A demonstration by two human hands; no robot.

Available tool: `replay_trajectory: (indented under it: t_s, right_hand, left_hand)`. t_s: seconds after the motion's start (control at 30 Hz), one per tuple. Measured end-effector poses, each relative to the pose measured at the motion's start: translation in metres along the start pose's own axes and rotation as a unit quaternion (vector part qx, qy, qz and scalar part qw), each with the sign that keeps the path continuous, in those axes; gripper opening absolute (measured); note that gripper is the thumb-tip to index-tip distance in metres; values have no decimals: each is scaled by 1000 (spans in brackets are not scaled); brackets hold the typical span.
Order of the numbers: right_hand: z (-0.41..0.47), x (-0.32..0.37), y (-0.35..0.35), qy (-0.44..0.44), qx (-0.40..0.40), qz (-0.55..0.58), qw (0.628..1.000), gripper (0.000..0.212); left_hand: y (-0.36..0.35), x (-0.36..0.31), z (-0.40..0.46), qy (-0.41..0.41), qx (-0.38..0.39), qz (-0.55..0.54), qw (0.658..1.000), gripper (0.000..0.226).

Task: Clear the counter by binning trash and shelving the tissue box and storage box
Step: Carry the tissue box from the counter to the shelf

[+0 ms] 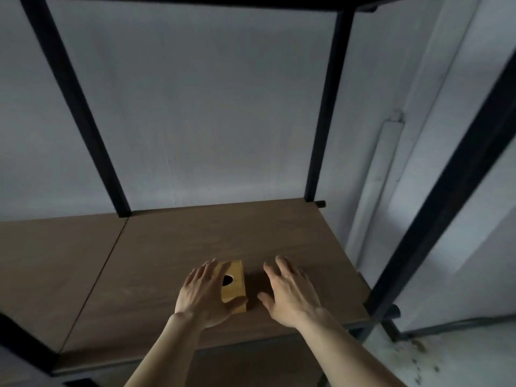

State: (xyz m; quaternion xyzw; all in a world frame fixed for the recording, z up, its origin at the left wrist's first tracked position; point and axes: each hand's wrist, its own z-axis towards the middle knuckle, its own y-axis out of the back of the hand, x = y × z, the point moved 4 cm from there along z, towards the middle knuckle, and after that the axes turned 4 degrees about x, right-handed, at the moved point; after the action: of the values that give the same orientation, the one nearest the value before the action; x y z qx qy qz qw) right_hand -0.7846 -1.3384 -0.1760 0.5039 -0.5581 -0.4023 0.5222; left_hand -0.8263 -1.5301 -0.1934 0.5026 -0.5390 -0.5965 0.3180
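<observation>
**Both hands spread over the wooden tissue box on the shelf**

The left hand (205, 291) lies flat and wide on the tissue box (234, 286), its fingers stretched forward along the left half of the lid and its thumb reaching across the near right corner. It rests on the box rather than gripping it; nothing is closed inside the palm.

The right hand (289, 291) is just beside the box on its right, palm down, fingers splayed and the thumb pointing toward the box. A narrow strip of dark board shows between thumb and box, so the two are apart. Whether the palm touches the board or hovers over it cannot be told. It holds nothing.

The tissue box is a small yellow-brown wooden block with a round dark hole in its lid. What is inside the hole is too dark to see. It sits near the front edge of the brown shelf board (251, 233), inside a black metal frame (326, 107) against a pale wall (195, 107).
</observation>
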Motion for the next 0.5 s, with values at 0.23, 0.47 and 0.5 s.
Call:
replay_trajectory:
  t_s: [0.23, 0.47, 0.5]
  right_hand:
    - [-91, -72, 20, -58, -41, 50, 996, 74]
    - [-240, -181, 26, -154, -57, 78, 983, 73]
    - [-266, -197, 26, -169, -58, 80, 981, 71]
  left_hand:
    - [1, -98, -25, -58, -6, 29, 998, 104]
    - [-35, -256, -87, -155, 32, 59, 986, 104]
    - [-42, -281, -98, -174, 44, 61, 982, 103]
